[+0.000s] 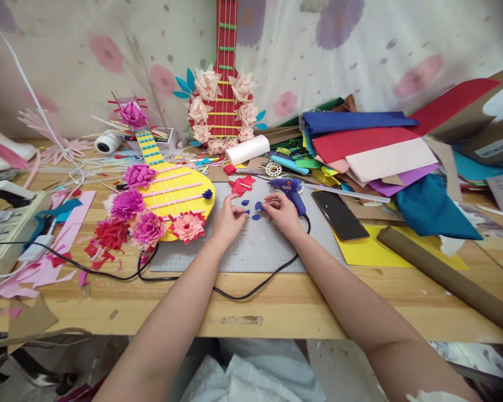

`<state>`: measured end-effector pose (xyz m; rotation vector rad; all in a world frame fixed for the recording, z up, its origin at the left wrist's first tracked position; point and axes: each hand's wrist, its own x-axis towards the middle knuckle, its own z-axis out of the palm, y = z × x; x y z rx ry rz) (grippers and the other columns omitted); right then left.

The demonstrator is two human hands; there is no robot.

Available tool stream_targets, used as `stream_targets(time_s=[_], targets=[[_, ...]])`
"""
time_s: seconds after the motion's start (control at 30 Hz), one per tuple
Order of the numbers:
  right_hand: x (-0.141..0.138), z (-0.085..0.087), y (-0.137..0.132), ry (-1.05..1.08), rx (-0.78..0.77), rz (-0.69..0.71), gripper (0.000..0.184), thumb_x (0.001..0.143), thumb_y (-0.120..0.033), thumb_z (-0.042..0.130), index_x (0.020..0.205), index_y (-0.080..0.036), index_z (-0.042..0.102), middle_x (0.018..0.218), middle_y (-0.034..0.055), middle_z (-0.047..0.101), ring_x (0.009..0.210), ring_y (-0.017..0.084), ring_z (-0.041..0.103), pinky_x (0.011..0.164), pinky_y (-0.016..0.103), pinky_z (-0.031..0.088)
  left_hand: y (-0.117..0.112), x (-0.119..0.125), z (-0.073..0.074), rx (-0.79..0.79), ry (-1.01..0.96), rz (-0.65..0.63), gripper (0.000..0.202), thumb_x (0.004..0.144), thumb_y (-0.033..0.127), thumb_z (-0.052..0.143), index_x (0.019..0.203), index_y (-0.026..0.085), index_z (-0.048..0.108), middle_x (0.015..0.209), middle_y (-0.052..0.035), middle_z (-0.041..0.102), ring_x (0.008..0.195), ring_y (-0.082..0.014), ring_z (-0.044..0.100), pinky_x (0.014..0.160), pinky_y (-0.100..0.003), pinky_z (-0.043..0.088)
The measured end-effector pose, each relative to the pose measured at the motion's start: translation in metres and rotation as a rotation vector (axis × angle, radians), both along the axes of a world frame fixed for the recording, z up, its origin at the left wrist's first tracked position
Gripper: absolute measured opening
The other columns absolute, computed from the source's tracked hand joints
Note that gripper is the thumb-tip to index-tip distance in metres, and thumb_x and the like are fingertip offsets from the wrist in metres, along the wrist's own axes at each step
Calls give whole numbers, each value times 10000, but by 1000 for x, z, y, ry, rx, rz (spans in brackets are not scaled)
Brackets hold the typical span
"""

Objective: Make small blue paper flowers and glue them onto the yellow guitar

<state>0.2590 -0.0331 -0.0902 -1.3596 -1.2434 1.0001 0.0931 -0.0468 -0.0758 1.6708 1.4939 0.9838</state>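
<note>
Blue paper petals (256, 218) on cutting mat (251, 251), just left of hot-glue gun (288, 188). Right hand (281, 212) pinches one, thumb and forefinger nearly meeting; left hand (230, 220) half-curled at another, grip unclear. Best held lightly by edges, uncreased.

Red guitar (225, 106) cut off at top edge; blue petal (259, 206) (in right hand (282, 213)) partly hidden.
</note>
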Motion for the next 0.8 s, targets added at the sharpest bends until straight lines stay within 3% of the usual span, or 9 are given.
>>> stream_targets(time_s=[0.13, 0.27, 0.4, 0.53, 0.8], targets=[[0, 3, -4, -377, 112, 0, 146, 697, -213, 621, 821, -217, 542, 717, -10, 662, 688, 142, 630, 706, 303, 482, 2, -3, -4, 86, 142, -36, 560, 767, 122, 554, 1300, 198, 403, 1050, -55, 690, 1042, -204, 599, 903, -363, 436], [2, 7, -6, -555, 122, -42, 162, 682, -164, 618, 811, -224, 541, 730, -9, 649, 671, 145, 606, 687, 308, 472, 3, -5, -7, 168, 184, -45, 626, 720, 64, 545, 1316, 206, 416, 1132, -61, 659, 1146, -243, 518, 968, -402, 401], [4, 7, -8, -571, 127, -44, 183, 666, -142, 617, 808, -229, 541, 713, -13, 630, 634, 143, 579, 655, 310, 461, 4, -7, -9, 216, 151, -21, 635, 671, 56, 573, 1278, 208, 464, 1158, -89, 631, 1141, -281, 506, 973, -437, 396], [8, 7, -9, -549, 133, -53, 177, 650, -140, 626, 778, -229, 542, 695, -17, 627, 627, 143, 575, 649, 312, 459, 2, -6, -7, 303, 94, -59, 558, 700, 66, 535, 1234, 221, 486, 1157, -70, 618, 1126, -239, 509, 978, -398, 392], [8, 1, -8, -448, 114, 68, 193, 702, -165, 608, 875, -227, 551, 765, -8, 674, 724, 155, 633, 735, 328, 467, -7, 8, -1, 336, 196, -348, 624, 718, 64, 483, 1324, 187, 399, 1188, -75, 613, 1174, -241, 444, 1032, -427, 319]])
